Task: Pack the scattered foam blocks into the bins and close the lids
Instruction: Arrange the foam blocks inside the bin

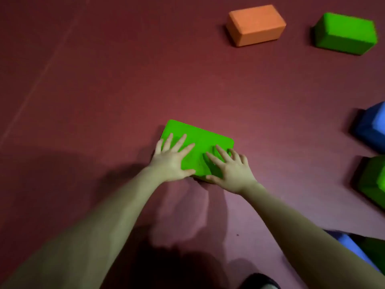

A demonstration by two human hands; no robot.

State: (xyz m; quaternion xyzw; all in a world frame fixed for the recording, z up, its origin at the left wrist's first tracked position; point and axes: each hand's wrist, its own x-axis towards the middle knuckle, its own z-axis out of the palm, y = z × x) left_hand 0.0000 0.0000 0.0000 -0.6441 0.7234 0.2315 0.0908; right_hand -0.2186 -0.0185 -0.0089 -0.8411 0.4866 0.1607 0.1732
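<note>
Head view, looking down on a dark red floor (104, 101). Nearest, at the lower right corner, parts of a blue block (352, 247) and something green beside it are cut off by the right forearm and the frame edge; what they rest in or on cannot be told. At the bottom edge a dark shape, possibly a shoe (260, 282), is partly visible.

At centre, a green block (200, 140) lies flat on the floor. The left hand (171, 158) rests on its near left corner with fingers straight and spread, thumb along the near edge. The right hand (229, 171) lies on the near right part, fingers likewise spread, thumb at the near edge. The hands are apart, neither curled round the block; both lie flat on top.

Farther, at the right edge, a second green block (373, 180) and a blue one (373, 126) lie on the floor, each partly out of frame. Farthest, an orange block (256, 25) and a third green block (345, 33) lie well apart from the hands.

Progress: no bin or lid is in view. At least five blocks remain loose on the floor, so packing appears far from finished; the central block seems the one in hand, not yet lifted.
</note>
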